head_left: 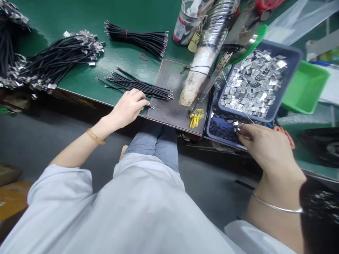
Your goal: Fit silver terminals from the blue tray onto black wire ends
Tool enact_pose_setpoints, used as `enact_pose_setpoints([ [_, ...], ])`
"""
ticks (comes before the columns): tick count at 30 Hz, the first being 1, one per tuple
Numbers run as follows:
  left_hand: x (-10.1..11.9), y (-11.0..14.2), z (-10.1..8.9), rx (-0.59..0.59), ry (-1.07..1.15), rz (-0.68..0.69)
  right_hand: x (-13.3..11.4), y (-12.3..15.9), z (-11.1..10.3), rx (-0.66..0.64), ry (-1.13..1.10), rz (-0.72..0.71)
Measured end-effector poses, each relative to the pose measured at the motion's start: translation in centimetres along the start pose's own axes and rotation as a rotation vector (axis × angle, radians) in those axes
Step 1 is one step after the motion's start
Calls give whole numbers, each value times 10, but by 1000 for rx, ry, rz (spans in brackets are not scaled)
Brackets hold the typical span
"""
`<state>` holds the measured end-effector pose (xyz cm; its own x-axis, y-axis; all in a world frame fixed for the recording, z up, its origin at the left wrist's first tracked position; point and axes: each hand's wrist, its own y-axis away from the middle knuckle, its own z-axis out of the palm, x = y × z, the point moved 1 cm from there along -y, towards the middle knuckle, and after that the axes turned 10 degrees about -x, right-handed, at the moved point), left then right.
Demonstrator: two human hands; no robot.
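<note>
My left hand rests at the bench's front edge with its fingers closed on the near end of a thin black wire, next to a loose bundle of black wires. My right hand is pinched shut on a small metal piece just in front of a blue tray heaped with small silver metal clips. Between the hands lies a dark metal plate with a wrapped tool reaching down onto it.
Finished black cables with metal ends lie in a pile at the left, and another wire bundle at the back. A jar stands behind the plate. A green tray sits to the right. A yellow tag lies on the plate.
</note>
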<state>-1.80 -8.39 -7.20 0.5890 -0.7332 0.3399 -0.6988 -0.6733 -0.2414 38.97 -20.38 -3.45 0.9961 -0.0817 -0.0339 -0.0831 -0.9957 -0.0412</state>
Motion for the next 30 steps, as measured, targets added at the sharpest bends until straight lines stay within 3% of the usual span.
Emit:
enact_pose_setpoints([
  [3,12,3,11,54,22,0,-7,-6,-10,-188,-7,-8],
  [5,10,2,7,138,59,9,-12,-9,-14,-186,-18,9],
  [9,23,-4,-26,340,104,41,-17,-12,-11,-144,-54,61],
  [12,54,-5,-58,528,63,129,-19,-10,-9,-79,-86,75],
  [14,78,-2,-68,600,59,114,-23,-6,-12,54,-139,30],
  [17,107,0,-50,512,347,-97,-40,6,-21,403,-261,-111],
  [19,120,-3,-22,447,659,-166,-61,17,-26,620,-353,-162],
  [21,128,-8,7,359,973,-219,-86,28,-27,758,-471,-134],
  [22,131,-11,19,323,1097,-244,-98,31,-25,749,-530,-82],
  [25,138,-20,38,264,1315,-300,-127,37,-14,649,-749,-150],
  [30,144,-28,42,262,1393,-298,-142,30,6,418,-1021,-175],
])
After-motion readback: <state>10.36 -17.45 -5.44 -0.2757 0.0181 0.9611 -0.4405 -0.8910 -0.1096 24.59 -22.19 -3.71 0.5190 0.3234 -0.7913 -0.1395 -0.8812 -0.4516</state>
